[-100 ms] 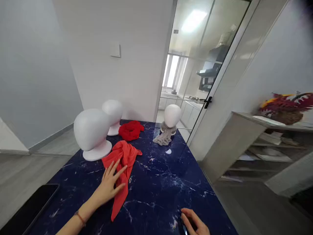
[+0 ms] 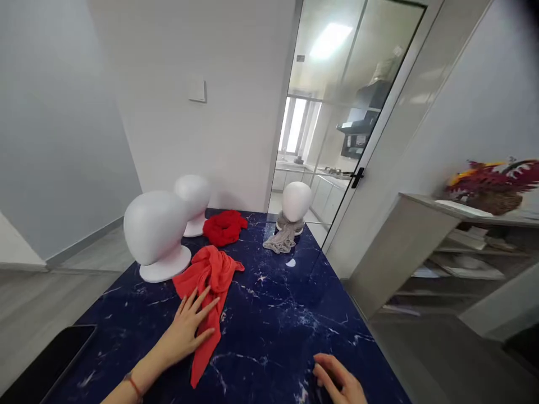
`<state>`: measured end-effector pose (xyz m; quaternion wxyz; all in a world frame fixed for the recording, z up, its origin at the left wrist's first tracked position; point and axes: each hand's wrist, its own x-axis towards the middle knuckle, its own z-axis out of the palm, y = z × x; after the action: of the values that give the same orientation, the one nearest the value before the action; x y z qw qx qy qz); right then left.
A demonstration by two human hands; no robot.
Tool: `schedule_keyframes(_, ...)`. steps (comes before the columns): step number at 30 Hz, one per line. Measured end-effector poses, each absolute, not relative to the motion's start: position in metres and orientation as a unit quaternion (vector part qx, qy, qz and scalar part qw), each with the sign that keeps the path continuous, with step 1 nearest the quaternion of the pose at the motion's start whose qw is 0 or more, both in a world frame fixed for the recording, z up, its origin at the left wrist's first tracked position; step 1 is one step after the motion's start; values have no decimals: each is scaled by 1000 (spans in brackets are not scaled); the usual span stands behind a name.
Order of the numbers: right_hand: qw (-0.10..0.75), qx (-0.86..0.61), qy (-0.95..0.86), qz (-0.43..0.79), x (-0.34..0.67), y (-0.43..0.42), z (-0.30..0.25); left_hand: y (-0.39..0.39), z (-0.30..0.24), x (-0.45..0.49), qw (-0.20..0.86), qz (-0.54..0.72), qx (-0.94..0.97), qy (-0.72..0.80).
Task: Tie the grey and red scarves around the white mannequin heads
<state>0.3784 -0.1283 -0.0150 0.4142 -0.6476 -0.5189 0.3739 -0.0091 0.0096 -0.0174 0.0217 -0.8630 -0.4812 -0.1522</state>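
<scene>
My left hand lies flat with fingers spread on an orange-red cloth stretched across the dark blue marble table. My right hand rests at the table's near right edge, fingers curled over something dark that I cannot make out. A large white mannequin head stands just left of the cloth.
A second white head and a crumpled red cloth sit at the back left. A third white head stands on a grey cloth at the back. A dark tablet lies near left. Glass door and shelves stand to the right.
The view has shifted slightly; both hands stay almost where they were, the left still on the orange-red cloth.
</scene>
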Motion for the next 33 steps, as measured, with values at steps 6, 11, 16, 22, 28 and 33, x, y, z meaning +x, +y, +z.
schedule_keyframes(6, 426, -592, -615, 299, 390, -32, 19, 67, -33, 14, 25, -203, -845, -495)
schedule_keyframes(11, 461, -610, -626, 151, 394, 109, 28, 101, -38, 36, 36, -262, -799, -540)
schedule_keyframes(16, 399, -710, -578, 60, 404, 237, 28, 104, -46, 30, 101, -309, -757, -567)
schedule_keyframes(22, 375, -789, -479, 81, 407, 304, 15, 99, -36, 36, 205, -289, -739, -573)
schedule_keyframes(28, 380, -796, -464, 83, 415, 323, 5, 102, -38, 39, 202, -265, -767, -548)
schedule_keyframes(33, 423, -763, -485, 52, 417, 306, 7, 100, -30, 37, 161, -224, -763, -584)
